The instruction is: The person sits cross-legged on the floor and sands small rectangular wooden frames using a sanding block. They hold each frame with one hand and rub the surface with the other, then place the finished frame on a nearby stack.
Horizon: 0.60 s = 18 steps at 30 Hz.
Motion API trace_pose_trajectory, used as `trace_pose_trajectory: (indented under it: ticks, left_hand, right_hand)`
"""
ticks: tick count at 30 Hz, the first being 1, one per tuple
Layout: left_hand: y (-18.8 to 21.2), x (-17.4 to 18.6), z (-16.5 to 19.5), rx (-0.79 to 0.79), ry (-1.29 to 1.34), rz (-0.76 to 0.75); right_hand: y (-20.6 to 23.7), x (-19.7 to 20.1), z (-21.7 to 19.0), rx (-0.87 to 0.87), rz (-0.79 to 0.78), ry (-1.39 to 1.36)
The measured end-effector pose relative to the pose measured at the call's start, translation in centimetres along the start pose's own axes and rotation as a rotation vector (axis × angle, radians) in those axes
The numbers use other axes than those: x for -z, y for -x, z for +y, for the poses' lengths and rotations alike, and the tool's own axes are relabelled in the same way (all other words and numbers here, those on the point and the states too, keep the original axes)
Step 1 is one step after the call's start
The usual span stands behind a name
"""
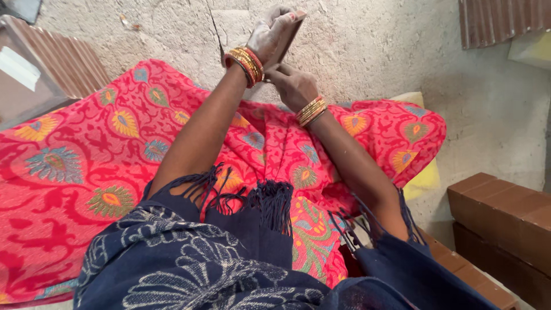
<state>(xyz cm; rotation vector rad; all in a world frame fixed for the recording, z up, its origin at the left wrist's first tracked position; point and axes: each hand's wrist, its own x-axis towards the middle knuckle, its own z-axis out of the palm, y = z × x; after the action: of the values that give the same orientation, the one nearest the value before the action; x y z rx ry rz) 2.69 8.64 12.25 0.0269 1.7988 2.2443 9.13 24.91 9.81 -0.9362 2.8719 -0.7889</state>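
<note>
A block (288,38) stands on edge on the ground (373,51), beyond the cloth (86,166) over the person's lap. The left hand (268,35) lies on its left face; the right hand (294,86) is at its near end, just below. Stacked bricks (505,221) lie to the right, corrugated sheets (69,60) at far left and far right.

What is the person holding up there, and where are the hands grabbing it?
A flat brown block, like a brick or tile. The left hand wraps over its upper end; the right hand grips its lower end. Both hands hold it above the ground.
</note>
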Motion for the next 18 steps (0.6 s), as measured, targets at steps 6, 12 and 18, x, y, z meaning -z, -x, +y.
trace_pose_trajectory:
  ticks: [6, 12, 18]
  left_hand:
    - [0.0, 0.3, 0.9, 0.01, 0.114, -0.009]
    - [-0.6, -1.1, 1.4, 0.076, -0.016, 0.151]
    - [-1.1, -3.0, 1.8, -0.016, -0.266, 0.19]
  right_hand:
    - [-0.3, 0.2, -0.6, -0.128, -0.011, 0.106]
    - [-2.2, 0.5, 0.9, -0.339, 0.001, 0.034]
    - [-2.0, 0.7, -0.4, -0.773, -0.068, -0.141]
